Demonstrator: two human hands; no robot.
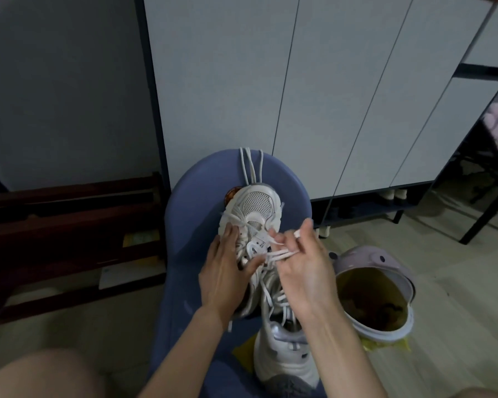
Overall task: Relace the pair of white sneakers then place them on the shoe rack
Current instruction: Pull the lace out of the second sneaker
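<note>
I have the far white sneaker (252, 216) lying toe-away on the blue stool (184, 214), near its far edge, with the second sneaker (282, 357) lined up behind it at the near edge, heel toward me. My left hand (222, 271) presses down over the far sneaker's left side and eyelet row, fingers spread and fairly straight, thumb lying across the tongue to pin it flat. My right hand (305, 262) is the working grip: fingers curled round a doubled run of white lace (279, 252), palm up, the lace drawn taut across from the eyelets. Two more loose lace strands (252, 168) trail off the toe over the stool's far edge.

To do this step well, I judge I should keep the shoe pinned so the pull does not drag it toward the right edge, draw the lace evenly so both ends stay matched, and keep the strand flat before feeding the next eyelet. The dark wooden rack (69, 225) stands on the floor just left of the stool, and a lilac bin (374, 262) sits on the right.
</note>
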